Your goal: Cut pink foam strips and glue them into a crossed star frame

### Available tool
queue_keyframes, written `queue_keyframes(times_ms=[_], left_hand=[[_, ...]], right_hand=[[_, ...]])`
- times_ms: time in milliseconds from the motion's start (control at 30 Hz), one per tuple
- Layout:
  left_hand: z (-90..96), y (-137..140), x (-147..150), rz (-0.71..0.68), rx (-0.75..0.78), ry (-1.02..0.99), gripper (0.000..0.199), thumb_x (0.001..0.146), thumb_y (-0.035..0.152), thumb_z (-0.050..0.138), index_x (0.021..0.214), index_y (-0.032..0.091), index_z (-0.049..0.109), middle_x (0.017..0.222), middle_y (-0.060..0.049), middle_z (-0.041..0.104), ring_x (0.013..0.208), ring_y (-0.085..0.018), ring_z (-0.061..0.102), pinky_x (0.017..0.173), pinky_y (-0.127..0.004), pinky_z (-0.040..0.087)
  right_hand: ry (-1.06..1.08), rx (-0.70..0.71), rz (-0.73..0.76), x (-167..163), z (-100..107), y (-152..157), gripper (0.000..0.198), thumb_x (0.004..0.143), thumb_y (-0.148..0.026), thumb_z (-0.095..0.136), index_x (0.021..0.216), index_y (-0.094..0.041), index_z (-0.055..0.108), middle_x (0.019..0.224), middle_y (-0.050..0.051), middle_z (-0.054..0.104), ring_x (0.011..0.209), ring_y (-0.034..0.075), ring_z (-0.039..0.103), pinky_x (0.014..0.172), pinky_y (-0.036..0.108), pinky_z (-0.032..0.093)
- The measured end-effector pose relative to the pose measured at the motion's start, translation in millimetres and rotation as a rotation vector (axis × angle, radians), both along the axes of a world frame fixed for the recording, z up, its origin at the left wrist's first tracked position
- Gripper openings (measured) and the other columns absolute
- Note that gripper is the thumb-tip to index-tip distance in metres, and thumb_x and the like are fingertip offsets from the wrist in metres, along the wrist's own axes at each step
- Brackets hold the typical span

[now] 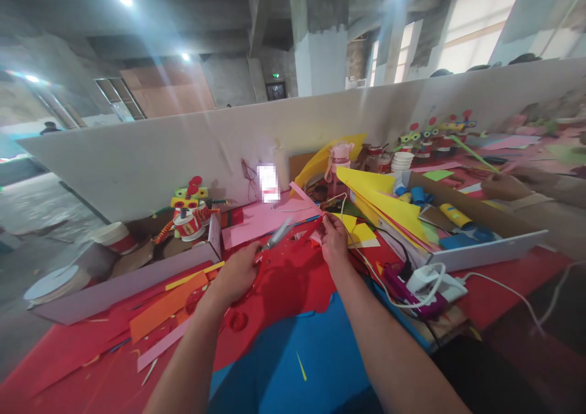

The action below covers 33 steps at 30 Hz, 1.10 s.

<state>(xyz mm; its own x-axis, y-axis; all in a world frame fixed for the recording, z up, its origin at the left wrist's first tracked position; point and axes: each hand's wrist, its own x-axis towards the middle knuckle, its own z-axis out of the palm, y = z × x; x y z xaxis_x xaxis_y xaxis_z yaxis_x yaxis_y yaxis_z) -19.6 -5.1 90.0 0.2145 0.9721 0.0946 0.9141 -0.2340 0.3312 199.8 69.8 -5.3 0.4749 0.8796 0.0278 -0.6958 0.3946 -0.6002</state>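
Note:
My left hand [238, 273] is closed around a pair of scissors [277, 235], whose blades point up and to the right. A red handle loop shows beneath the fingers. To its right, my right hand [335, 238] pinches a narrow pink paper strip [306, 198] that slants up and to the left. Something red also shows at those fingertips, too small to name. The scissor blades and the strip are apart. Below both hands lies red paper or cloth [288, 292], and a pink sheet [251, 221] rests behind them.
At left, a box [123, 279] holds a paper-cup robot figure [188, 221]. To the right stands a white-sided box [494, 252] with blue and yellow rolls, beside a purple power strip [412, 295] with cables. A co-worker's hand [499, 185] is at far right. A white partition [220, 145] runs behind.

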Motion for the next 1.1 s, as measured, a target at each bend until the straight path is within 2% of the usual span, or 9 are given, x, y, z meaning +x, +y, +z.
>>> queue_keyframes(times_ms=[67,200,467,733,967,1100], left_hand=[[-9.5,-8,5,-0.031,-0.086,0.080,0.041,0.082,0.023,0.053,0.123,0.021,0.058,0.119,-0.012,0.068,0.106,-0.027,0.064,0.087,-0.033,0.047],[-19.5,-16,5,-0.118,-0.132,0.073,0.044,0.089,0.028,0.047,0.133,0.025,0.050,0.116,-0.010,0.069,0.104,-0.026,0.065,0.085,-0.032,0.046],[-20.2,-20,9,-0.154,-0.113,0.095,0.038,0.093,0.040,0.045,0.126,0.024,0.056,0.106,-0.010,0.071,0.098,-0.026,0.066,0.078,-0.031,0.044],[-21.8,-22,12,-0.164,-0.130,0.077,0.038,0.090,0.041,0.049,0.125,0.028,0.058,0.106,-0.009,0.071,0.101,-0.027,0.065,0.083,-0.032,0.044],[-25.7,-22,14,-0.185,-0.091,0.119,0.040,0.094,0.047,0.040,0.121,0.025,0.060,0.098,-0.009,0.072,0.090,-0.026,0.067,0.075,-0.031,0.044],[-26.2,-20,13,-0.142,-0.111,0.138,0.039,0.092,0.044,0.045,0.124,0.026,0.058,0.102,-0.011,0.072,0.097,-0.027,0.066,0.078,-0.031,0.044]], right_hand=[[0.007,-0.003,-0.019,3,-1,1,0.028,0.065,-0.031,0.078,0.086,-0.022,0.063,0.074,-0.005,0.065,0.063,0.009,0.060,0.061,0.021,0.051],[0.020,-0.030,-0.048,8,-3,4,0.027,0.065,-0.030,0.078,0.086,-0.022,0.063,0.076,-0.005,0.066,0.063,0.008,0.060,0.059,0.020,0.050],[-0.024,-0.014,-0.066,10,-1,4,0.032,0.063,-0.035,0.081,0.086,-0.022,0.063,0.076,-0.004,0.066,0.059,0.007,0.058,0.053,0.018,0.048],[-0.060,-0.031,-0.084,13,-1,5,0.029,0.067,-0.036,0.078,0.087,-0.023,0.062,0.076,-0.005,0.064,0.056,0.007,0.056,0.052,0.019,0.048],[-0.032,-0.019,-0.074,12,1,2,0.030,0.065,-0.034,0.079,0.086,-0.022,0.063,0.078,-0.005,0.065,0.059,0.006,0.058,0.055,0.018,0.050],[-0.065,-0.047,-0.087,14,-1,2,0.031,0.067,-0.037,0.077,0.090,-0.023,0.062,0.077,-0.004,0.065,0.058,0.007,0.057,0.052,0.017,0.047]])
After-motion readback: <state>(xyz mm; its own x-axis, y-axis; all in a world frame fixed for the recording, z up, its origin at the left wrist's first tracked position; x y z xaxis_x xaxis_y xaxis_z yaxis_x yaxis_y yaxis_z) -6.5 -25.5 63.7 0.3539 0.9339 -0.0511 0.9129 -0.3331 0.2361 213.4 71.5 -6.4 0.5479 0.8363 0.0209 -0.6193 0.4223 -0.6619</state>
